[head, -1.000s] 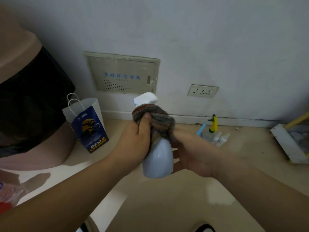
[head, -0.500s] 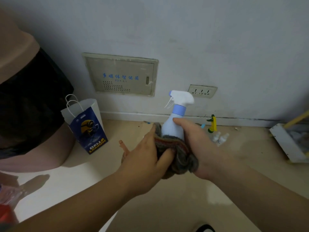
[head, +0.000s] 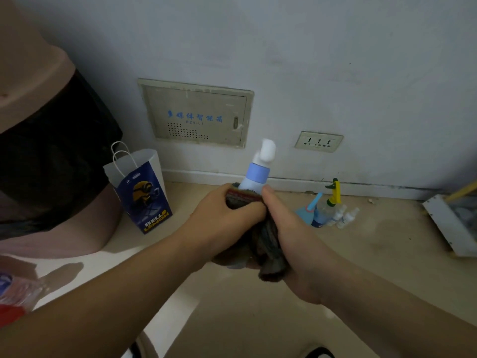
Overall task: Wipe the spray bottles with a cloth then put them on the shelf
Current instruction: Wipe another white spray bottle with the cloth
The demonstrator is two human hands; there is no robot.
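Note:
A pale blue spray bottle point(head: 255, 174) with a white trigger head stands upright between my hands, in the middle of the view. Its body is hidden by a dark striped cloth point(head: 265, 244) wrapped around it. My left hand point(head: 222, 218) grips the cloth against the bottle from the left. My right hand point(head: 291, 228) holds the cloth-covered bottle from the right, thumb up near its neck. Only the blue collar and the nozzle show above the cloth.
Several small spray bottles point(head: 333, 210) stand on the floor by the baseboard. A white and blue paper bag point(head: 140, 192) stands at the left, next to a large pink and black object point(head: 51, 164). A white tray point(head: 451, 223) lies at the right edge.
The cloth went from the bottle's top down to its body. The bottle turned upright, and its nozzle has since rotated. Both hands closed in around the cloth and bottle.

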